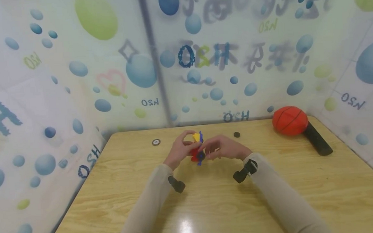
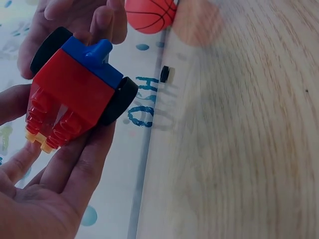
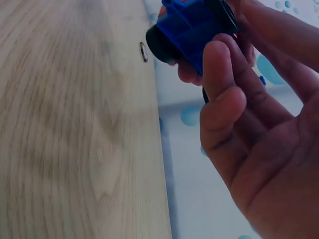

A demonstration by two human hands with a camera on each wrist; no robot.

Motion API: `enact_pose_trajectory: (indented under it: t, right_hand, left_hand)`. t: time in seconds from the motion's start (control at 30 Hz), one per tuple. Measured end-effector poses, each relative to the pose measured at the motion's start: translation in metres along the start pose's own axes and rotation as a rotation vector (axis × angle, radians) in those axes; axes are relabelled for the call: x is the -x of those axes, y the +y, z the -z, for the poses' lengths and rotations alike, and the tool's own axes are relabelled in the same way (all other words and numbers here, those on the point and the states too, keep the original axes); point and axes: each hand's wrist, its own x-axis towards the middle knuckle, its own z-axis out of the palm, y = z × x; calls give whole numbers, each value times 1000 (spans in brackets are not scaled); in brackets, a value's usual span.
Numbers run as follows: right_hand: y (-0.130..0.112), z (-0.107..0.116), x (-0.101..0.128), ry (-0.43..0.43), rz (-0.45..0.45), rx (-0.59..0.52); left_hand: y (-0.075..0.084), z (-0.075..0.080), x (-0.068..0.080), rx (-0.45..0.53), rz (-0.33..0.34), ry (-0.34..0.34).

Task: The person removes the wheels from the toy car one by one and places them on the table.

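Holding: both hands meet at frame centre, over the table (image 1: 209,206).
Left hand (image 1: 181,149): cradles toy block car (image 2: 75,94) from below.
Right hand (image 1: 223,148): fingers curled on its blue top.
Handling: light, rigid plastic; wheels likely roll, so grip the body.

The toy car (image 3: 192,30) is being cut off by the upper edge of the right wrist frame; its yellow part (image 1: 196,137) is being largely hidden by fingers (image 1: 187,135).
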Motion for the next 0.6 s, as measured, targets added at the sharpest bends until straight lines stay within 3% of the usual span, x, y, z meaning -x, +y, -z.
enact_pose_trajectory:
  t: [0.3,0.6]
  right_hand:
    - [1,-14,-7,-53,29,-44]
    - [-3,-20,-11,-9,-3,-27]
  left_hand:
    - [3,-1,0,-6,22,-8]
    - [0,2,-1,-22,32,-19]
